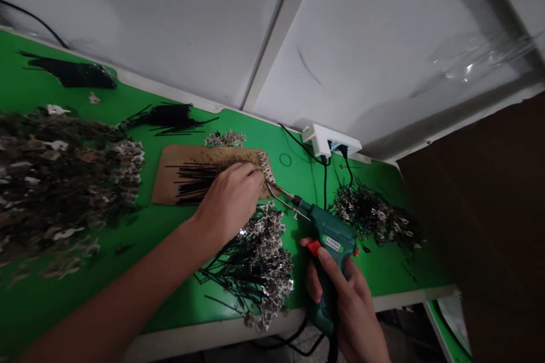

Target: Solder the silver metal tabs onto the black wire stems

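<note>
My right hand (pixel 353 300) is wrapped round the grip of a green soldering gun (pixel 334 229), a finger and thumb at its red trigger (pixel 314 247). The gun's metal tip and thin feed tube point left, reaching the right end of a brown board (pixel 166 167). My left hand (pixel 232 198) is closed over that board, fingertips pinched close to the tip; whatever they hold is hidden. Short black wires (pixel 193 178) lie side by side on the board. Small metal tabs (pixel 266 164) line its right edge. Below sits a heap of black wires with metal tabs (pixel 264 266).
A large pile of metal pieces (pixel 63 181) covers the left of the green table (pixel 170 295). Black wire bundles (pixel 166 116) lie behind the board. A white power strip (pixel 332 140) with plugged-in cables stands by the wall. Another tabbed-wire heap (pixel 378 212) lies right.
</note>
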